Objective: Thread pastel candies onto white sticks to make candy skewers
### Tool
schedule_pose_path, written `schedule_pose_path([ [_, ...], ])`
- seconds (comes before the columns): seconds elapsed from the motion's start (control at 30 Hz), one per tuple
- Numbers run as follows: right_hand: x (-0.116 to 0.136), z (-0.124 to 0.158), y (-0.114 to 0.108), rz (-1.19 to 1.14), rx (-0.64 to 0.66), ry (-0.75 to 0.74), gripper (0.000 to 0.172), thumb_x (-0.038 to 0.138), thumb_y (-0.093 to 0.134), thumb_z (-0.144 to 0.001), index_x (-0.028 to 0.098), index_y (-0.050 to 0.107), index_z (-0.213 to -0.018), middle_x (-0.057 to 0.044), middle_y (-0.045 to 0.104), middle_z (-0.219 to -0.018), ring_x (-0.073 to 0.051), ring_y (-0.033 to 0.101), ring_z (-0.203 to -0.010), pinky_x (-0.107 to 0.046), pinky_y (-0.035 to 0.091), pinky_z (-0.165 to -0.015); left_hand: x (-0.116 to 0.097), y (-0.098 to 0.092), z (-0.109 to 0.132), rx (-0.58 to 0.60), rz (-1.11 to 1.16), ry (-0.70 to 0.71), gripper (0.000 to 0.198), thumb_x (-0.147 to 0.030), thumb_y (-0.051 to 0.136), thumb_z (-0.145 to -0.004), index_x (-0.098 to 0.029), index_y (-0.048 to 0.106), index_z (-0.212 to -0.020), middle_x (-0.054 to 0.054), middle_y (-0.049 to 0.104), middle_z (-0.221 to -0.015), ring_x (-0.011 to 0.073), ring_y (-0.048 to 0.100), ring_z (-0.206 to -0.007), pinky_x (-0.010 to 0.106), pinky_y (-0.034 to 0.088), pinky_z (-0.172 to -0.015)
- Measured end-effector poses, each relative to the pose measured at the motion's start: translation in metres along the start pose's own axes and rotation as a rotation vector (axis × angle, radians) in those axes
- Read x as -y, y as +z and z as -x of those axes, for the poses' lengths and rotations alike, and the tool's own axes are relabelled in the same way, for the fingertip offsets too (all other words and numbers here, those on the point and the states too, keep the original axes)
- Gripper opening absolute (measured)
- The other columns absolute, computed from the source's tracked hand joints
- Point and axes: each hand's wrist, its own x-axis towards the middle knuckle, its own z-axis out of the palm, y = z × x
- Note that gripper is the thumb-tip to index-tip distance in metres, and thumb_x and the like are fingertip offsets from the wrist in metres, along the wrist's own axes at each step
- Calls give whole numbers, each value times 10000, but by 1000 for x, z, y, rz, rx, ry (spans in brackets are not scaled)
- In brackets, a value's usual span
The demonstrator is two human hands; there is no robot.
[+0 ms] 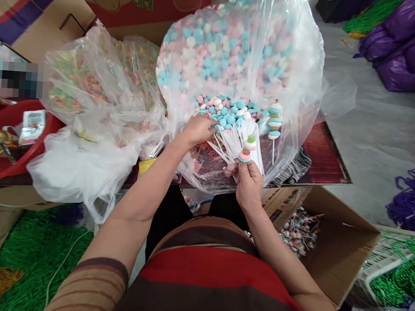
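My left hand [198, 129] reaches to the edge of a loose pile of pink, white and blue candies [231, 110], its fingertips stretched out and touching or nearly touching a blue one. My right hand [249, 179] pinches a candy stack [247, 149] of pink, white and green pieces; any stick in it is hidden. Between the hands lies a fanned bundle of white sticks [242, 136]. Right of the bundle, a finished-looking candy skewer [275, 120] with blue, white and green pieces rests on the plastic. Small orange-red pieces [209, 151] lie under the sticks.
A big clear bag of candies [215, 47] fills the table's back. Bags of green-orange candies [88, 76] and a red basin [11, 160] stand left. Below right, an open cardboard box [332, 245] contains many candy sticks. Striped cloth [294, 166] lies near the table edge [330, 154].
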Motion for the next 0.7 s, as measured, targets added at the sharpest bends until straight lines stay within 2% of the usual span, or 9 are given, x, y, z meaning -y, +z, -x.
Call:
schedule_pose_path([
  [0.1,-1,0,0,17,5,8,334,557,691,-919,230,634,-889,31,684,-709,-134,615,-596,-278,492,-606,-2,2,0,-17,46,-11,353,-279,511,-928,-225,794,-1132,138,721,-1175,329,650,-1129,430,471,-952],
  [0.2,-2,0,-1,21,10,9,336,557,695,-915,229,630,-888,30,686,-714,-134,613,-600,-277,490,-609,-3,1,-3,-31,173,-64,299,-278,538,-923,-182,795,-1044,116,745,-1118,286,663,-1090,372,470,-950],
  [0.33,-2,1,-1,40,13,6,327,546,681,-930,230,621,-875,30,691,-727,-128,600,-592,-279,494,-624,-2,-3,-7,-165,437,-238,273,-266,539,-935,-142,761,-1034,67,760,-999,225,672,-972,296,476,-863],
  [0.4,-2,1,-1,41,11,6,315,536,677,-937,231,623,-880,32,691,-732,-126,596,-590,-281,495,-633,-3,-2,-10,-224,513,-239,235,-267,562,-923,-142,754,-977,50,752,-939,208,664,-923,283,474,-837],
  [0.5,-2,1,-1,55,9,8,316,542,674,-938,233,628,-893,29,689,-735,-134,606,-608,-282,492,-629,-11,3,-17,-176,497,-171,167,-273,632,-878,-155,750,-881,45,739,-862,217,658,-892,297,481,-841],
  [0.6,-2,1,-1,63,23,9,330,557,674,-930,235,624,-885,25,689,-738,-141,615,-627,-283,495,-626,-24,11,-23,-95,373,-132,125,-235,657,-851,-157,754,-844,81,750,-912,240,670,-942,323,491,-887],
  [0.7,1,1,-1,45,32,14,345,566,682,-919,229,625,-866,26,684,-723,-131,597,-605,-275,491,-610,-29,12,-25,-121,342,-152,109,-215,654,-847,-163,747,-826,99,755,-980,249,673,-999,336,492,-932],
])
